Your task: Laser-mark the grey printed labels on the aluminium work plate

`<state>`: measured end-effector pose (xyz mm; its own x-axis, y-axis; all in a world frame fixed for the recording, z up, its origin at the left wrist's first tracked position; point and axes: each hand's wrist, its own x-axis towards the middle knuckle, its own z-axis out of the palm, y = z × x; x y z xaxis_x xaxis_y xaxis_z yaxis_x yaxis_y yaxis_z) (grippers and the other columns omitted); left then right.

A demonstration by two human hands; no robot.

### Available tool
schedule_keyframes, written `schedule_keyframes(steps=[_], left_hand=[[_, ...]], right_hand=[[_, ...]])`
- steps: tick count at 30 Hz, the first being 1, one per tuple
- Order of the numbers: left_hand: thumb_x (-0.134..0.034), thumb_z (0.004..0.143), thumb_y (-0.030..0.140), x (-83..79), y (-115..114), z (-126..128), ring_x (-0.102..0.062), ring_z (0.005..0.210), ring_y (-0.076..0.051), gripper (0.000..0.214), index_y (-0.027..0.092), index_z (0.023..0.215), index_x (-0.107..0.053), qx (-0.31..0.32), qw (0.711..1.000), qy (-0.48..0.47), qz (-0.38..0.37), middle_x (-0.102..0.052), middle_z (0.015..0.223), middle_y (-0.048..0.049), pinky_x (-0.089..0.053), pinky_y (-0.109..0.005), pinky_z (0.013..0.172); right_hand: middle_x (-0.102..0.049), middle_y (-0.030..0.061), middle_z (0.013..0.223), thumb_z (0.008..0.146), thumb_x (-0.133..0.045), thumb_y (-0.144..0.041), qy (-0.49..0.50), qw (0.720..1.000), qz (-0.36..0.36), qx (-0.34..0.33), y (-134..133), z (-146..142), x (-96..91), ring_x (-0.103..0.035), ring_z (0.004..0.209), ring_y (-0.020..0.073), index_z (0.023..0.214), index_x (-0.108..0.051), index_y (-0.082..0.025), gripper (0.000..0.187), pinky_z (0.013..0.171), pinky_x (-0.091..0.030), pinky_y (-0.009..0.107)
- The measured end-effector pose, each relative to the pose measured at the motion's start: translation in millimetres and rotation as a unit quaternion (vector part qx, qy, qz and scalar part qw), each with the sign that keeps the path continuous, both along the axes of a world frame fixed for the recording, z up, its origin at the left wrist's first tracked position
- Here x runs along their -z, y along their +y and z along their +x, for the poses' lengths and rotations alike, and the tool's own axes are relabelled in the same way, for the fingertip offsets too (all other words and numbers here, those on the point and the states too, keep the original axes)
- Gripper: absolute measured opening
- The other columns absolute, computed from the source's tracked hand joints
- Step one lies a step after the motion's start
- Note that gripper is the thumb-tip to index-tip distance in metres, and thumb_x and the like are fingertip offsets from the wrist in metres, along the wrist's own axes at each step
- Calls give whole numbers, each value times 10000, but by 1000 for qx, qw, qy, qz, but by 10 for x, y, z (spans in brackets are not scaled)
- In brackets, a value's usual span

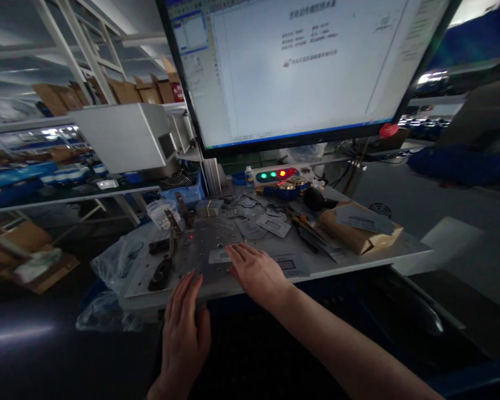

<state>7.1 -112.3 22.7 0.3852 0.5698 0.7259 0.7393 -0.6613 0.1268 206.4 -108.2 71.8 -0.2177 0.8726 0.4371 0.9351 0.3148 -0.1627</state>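
Observation:
My right hand (256,270) lies flat, fingers stretched out, on the metal work plate (204,244), its fingertips touching a small grey label plate (219,256). A red laser dot (191,237) glows on the metal plate just beyond. My left hand (185,328) rests open with fingers together at the plate's front edge, holding nothing. Black clamps (161,270) sit on the plate to the left of both hands.
A large monitor (295,66) hangs above the bench. A grey laser head box (125,136) stands at left. Several loose label plates (270,225), hand tools (306,228), a brown paper packet (358,230) and a control box with green and red lights (277,175) crowd the bench. Plastic bags (112,261) hang at left.

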Motion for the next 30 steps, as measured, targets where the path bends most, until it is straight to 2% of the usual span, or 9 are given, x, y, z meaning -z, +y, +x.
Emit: schedule_keyframes(steps=[3, 7, 9, 13, 18, 21, 25, 30], left_hand=[[-405, 894, 123, 16, 11, 102, -487, 1231, -244, 458, 148, 1352, -403, -3, 998, 59, -36, -538, 1318, -138, -477, -439, 994], [-442, 899, 181, -5, 152, 307, -524, 1185, -264, 435, 198, 1333, -467, -28, 986, 118, -118, -572, 1296, -113, -486, -462, 984], [-443, 905, 210, -50, 292, 387, -514, 1201, -280, 387, 216, 1281, -536, -56, 976, 142, -157, -573, 1300, -108, -463, -477, 1004], [-391, 931, 250, -153, 646, 408, -519, 1195, -277, 366, 208, 1238, -585, -103, 964, 157, -186, -595, 1275, -109, -424, -465, 1034], [-376, 932, 240, -184, 972, 293, -494, 1244, -276, 409, 170, 1304, -532, -134, 956, 161, -207, -549, 1344, -145, -370, -463, 1079], [-381, 920, 200, -166, 1037, 253, -449, 1301, -260, 439, 173, 1348, -477, -130, 954, 148, -225, -484, 1419, -137, -344, -446, 1107], [-390, 919, 197, -146, 1055, 248, -405, 1343, -255, 412, 208, 1313, -509, -123, 955, 142, -230, -447, 1455, -116, -335, -434, 1119], [-399, 918, 208, -132, 1070, 267, -382, 1360, -261, 422, 226, 1328, -498, -128, 950, 149, -242, -449, 1457, -101, -319, -441, 1132]], right_hand=[[-664, 112, 1193, 883, -572, -158, 4, 999, 27, -43, -64, -154, 132, -612, 1104, 241, 1208, -579, -107, 329, 858, -562, 359], [-698, 105, 1090, 915, -469, -127, 41, 986, 135, -89, -294, -92, 294, -646, 1025, 224, 1167, -593, -124, 281, 811, -575, 361], [-710, 98, 1038, 936, -431, -138, 54, 980, 156, -108, -382, -49, 346, -661, 982, 214, 1124, -609, -138, 259, 784, -581, 347], [-721, 92, 1011, 942, -406, -142, 67, 981, 126, -129, -452, -51, 399, -677, 961, 224, 1039, -637, -158, 251, 764, -598, 354], [-721, 87, 1028, 935, -409, -140, 96, 978, 98, -156, -458, -101, 414, -682, 953, 223, 1062, -640, -165, 265, 780, -610, 365], [-721, 85, 1020, 930, -421, -135, 109, 977, 91, -161, -452, -110, 415, -682, 950, 223, 1060, -638, -162, 255, 780, -613, 361], [-719, 91, 1002, 929, -416, -123, 115, 976, 71, -168, -443, -130, 432, -682, 936, 222, 1029, -640, -151, 246, 783, -608, 355], [-707, 89, 1016, 915, -434, -124, 136, 973, -9, -188, -476, -213, 530, -664, 952, 219, 1040, -637, -156, 241, 809, -590, 353]])
